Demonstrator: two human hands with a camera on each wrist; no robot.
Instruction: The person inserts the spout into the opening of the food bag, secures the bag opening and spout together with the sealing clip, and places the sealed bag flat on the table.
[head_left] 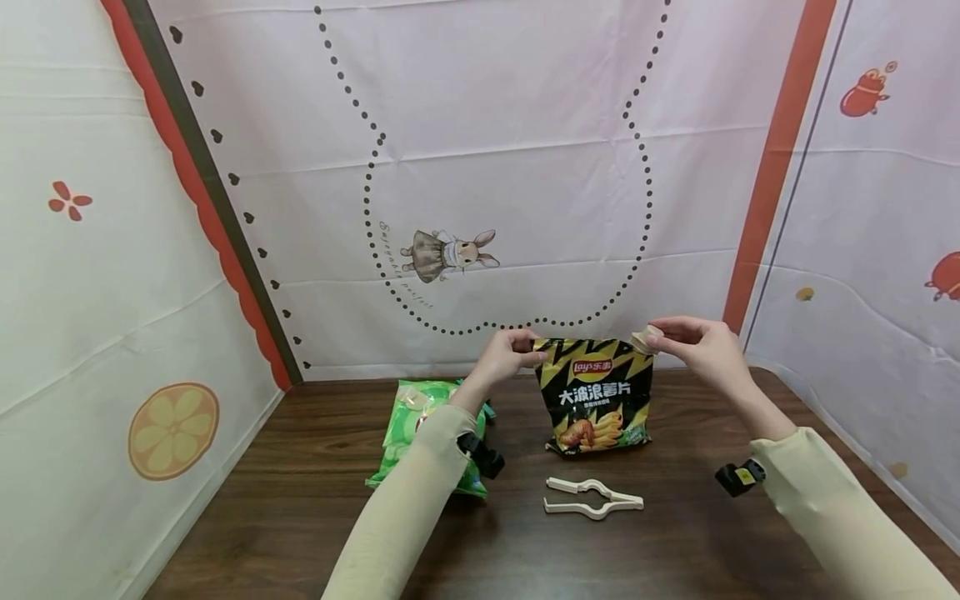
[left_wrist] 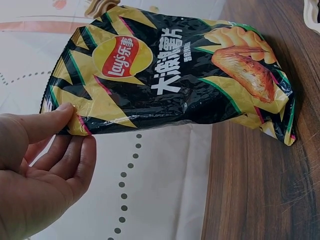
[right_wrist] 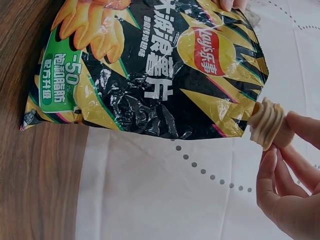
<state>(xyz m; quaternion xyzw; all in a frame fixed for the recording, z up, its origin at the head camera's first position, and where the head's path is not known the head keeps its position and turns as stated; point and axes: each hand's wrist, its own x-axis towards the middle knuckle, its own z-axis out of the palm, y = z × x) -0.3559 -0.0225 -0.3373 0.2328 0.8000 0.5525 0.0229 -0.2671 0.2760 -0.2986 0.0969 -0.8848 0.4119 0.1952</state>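
Note:
A black and yellow bag of Lay's chips (head_left: 596, 400) stands upright on the table with its printed front showing. My left hand (head_left: 510, 358) pinches its top left corner between thumb and fingers, as the left wrist view shows closely. At the opposite top corner, my right hand (right_wrist: 295, 175) pinches a small beige ridged piece (right_wrist: 267, 124) that overlaps the bag's edge; I cannot tell its kind. In front of the bag lies a long beige bag clip (head_left: 592, 498), its two arms spread apart. Beyond my left forearm, a green chip bag (head_left: 401, 421) is partly covered by the sleeve.
The dark wooden table (head_left: 322, 517) runs back to a white printed cloth (head_left: 510, 208) just behind the bag. More cloth hangs at both sides. A black wrist camera (head_left: 482, 456) on the left arm sits close to the green bag.

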